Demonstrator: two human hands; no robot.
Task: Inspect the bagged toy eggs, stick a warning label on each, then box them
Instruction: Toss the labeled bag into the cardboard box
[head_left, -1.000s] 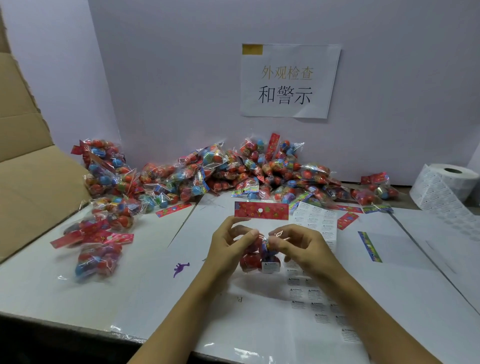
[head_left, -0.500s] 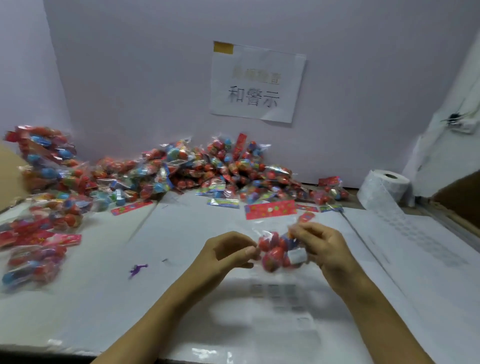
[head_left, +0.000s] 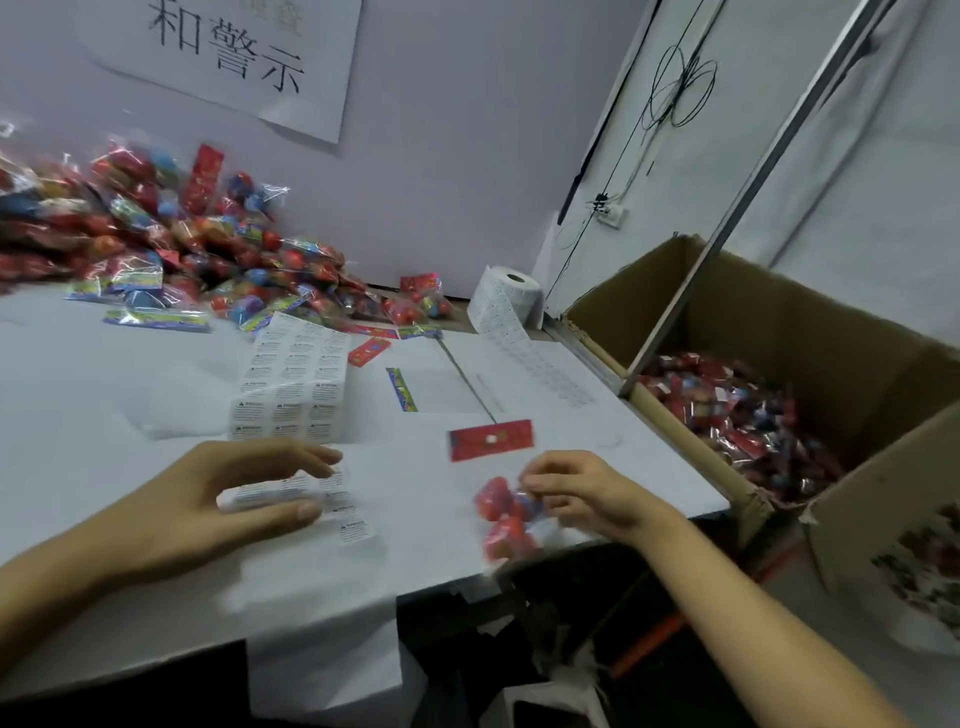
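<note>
Now only the right hand (head_left: 587, 493) holds the bag of eggs (head_left: 506, 514).

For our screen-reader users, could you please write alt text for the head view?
The right hand holds a bag of toy eggs near the table's right edge, beside a box of bagged eggs. The left hand rests on a label sheet.

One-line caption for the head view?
Right hand carries a bag of toy eggs toward the box; left hand hovers over labels.
</note>
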